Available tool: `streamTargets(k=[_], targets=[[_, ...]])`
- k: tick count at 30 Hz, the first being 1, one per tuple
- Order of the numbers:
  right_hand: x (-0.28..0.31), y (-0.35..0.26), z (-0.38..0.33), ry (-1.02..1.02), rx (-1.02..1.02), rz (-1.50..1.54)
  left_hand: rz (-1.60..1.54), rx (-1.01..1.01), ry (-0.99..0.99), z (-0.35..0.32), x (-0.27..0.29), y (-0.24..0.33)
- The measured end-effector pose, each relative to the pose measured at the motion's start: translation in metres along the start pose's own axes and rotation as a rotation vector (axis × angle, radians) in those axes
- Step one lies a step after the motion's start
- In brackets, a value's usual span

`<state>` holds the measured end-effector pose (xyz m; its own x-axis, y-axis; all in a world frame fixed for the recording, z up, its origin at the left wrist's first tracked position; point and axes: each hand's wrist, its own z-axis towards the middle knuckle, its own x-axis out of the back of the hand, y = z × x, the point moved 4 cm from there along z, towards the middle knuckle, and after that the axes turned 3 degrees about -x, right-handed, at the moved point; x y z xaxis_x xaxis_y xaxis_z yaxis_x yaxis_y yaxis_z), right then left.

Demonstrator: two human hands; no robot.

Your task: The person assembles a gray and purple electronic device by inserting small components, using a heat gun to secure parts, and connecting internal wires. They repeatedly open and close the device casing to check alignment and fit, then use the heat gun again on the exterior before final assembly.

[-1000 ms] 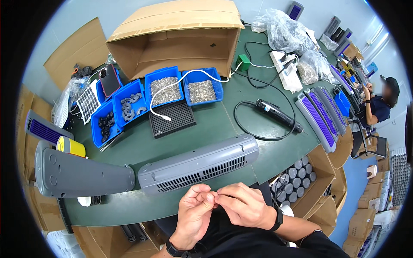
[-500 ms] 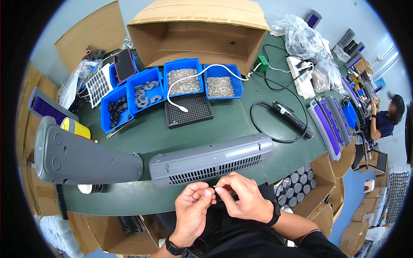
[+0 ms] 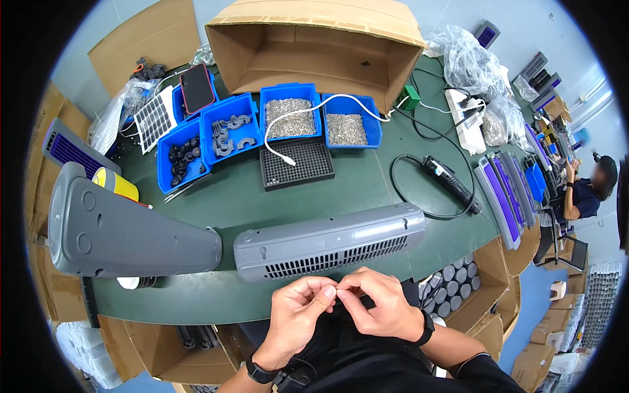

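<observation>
Head view, hands first. Left hand (image 3: 295, 321) and right hand (image 3: 388, 313) are meeting tip to tip. Fingers on both are closing thumb to forefinger in a pinch; anything between them is too small to make out, so can't tell what they're gripping. My read: step in hand is fine fingertip handling, and moving on from here is calling for a steady pinch and a clear sightline. Slotted grey housing (image 3: 327, 230) is lying just beyond the fingertips, apparently untouched. Tapered grey housing (image 3: 141, 232) is lying left of them.

Containers: far beyond the fingers, to the left, one blue bin (image 3: 194, 173) is holding black parts (image 3: 182, 157); the next bin (image 3: 226, 109) is holding grey arched pieces (image 3: 225, 145). More directly beyond the fingers, a third bin (image 3: 287, 92) and a fourth bin (image 3: 374, 134) are each carrying heaps of small silvery pieces (image 3: 288, 116). Right of the fingers, below table level, an open carton (image 3: 493, 283) is holding grey-topped cylinders (image 3: 457, 290).
</observation>
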<state>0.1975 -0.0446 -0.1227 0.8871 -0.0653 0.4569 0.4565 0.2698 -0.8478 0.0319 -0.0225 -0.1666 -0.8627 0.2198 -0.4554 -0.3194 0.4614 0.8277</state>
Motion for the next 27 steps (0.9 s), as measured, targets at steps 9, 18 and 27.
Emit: streamTargets(k=[9, 18, 27], targets=[[-0.004, 0.009, 0.002, 0.207, -0.134, -0.081, 0.271, -0.134, 0.096, -0.002, 0.008, 0.004], [-0.008, 0.012, 0.008, 0.241, -0.04, -0.237, 0.305, -0.134, 0.071, -0.011, 0.016, 0.007], [-0.012, 0.0, 0.0, -0.097, -0.361, 0.46, 0.359, -0.13, -0.046, -0.014, 0.023, 0.006]])
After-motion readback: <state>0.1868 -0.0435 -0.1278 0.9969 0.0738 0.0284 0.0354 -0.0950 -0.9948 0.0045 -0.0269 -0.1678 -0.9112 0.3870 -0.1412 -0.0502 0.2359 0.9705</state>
